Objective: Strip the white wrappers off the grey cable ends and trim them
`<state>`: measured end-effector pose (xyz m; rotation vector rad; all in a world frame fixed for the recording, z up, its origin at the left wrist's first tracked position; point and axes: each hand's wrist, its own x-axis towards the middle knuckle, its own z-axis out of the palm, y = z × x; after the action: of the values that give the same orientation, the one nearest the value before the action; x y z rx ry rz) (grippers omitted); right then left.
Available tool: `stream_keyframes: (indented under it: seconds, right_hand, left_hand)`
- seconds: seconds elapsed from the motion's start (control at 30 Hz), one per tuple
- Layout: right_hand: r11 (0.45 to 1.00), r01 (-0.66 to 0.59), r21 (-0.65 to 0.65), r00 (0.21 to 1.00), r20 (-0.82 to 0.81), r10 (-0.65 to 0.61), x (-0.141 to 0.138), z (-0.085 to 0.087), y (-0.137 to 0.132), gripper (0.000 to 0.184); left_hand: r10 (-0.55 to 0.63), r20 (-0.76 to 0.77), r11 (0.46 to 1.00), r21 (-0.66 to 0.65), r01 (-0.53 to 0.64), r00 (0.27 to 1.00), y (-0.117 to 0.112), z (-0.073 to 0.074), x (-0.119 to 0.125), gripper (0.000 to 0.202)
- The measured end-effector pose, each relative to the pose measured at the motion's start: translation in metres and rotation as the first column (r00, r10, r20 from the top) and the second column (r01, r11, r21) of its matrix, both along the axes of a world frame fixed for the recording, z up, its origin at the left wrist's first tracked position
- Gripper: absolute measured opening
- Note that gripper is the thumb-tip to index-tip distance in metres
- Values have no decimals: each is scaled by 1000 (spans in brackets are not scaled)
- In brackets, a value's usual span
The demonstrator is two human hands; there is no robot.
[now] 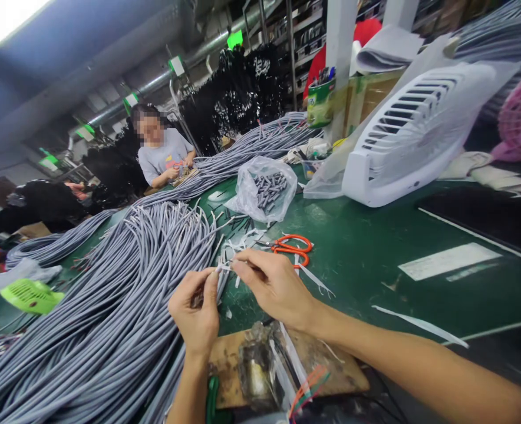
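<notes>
My left hand (198, 312) pinches the end of a grey cable (221, 257) between thumb and forefinger. Close beside it, my right hand (282, 288) is closed with its fingertips on a thin white strip (226, 267) at that cable end; the exact grip is partly hidden by the fingers. Just beyond my right hand lie scissors with orange handles (308, 257). Loose white scraps (247, 240) are scattered around the fingertips. A thick bundle of grey cables (105, 306) spreads to the left, its stripped ends pointing toward my hands.
A clear plastic bag (245, 187) of short grey tube pieces sits on the green table (353, 247). Right of it stands a white fan (402, 135). Below my hands is a wooden board (344, 377) with a worn device. Across the table a co-worker (163, 153) handles cables.
</notes>
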<state>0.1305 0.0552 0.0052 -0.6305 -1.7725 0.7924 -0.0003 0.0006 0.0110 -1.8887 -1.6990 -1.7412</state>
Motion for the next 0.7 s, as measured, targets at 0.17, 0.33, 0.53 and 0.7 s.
stream_keyframes:
  seconds: [0.17,0.33,0.53,0.7]
  right_hand:
    - [938,168,302,981,37,-188,2,-5,-3,27]
    - [869,198,453,974,4,-225,6,-5,2,21]
    - [997,-71,-30,994,81,74,13,5,15,16]
    - [642,-431,-634,892,-193,408,11,10,24,20]
  left_hand:
    - [1,53,1000,-4,-1,999,-1,0,2,8]
    - [-52,53,989,-136,58,997,-2,0,0,14]
    - [-193,-195,958,-248,142,962,-1,3,-3,13]
    - [-258,-169,949,-228,217,951,-1,4,-2,13]
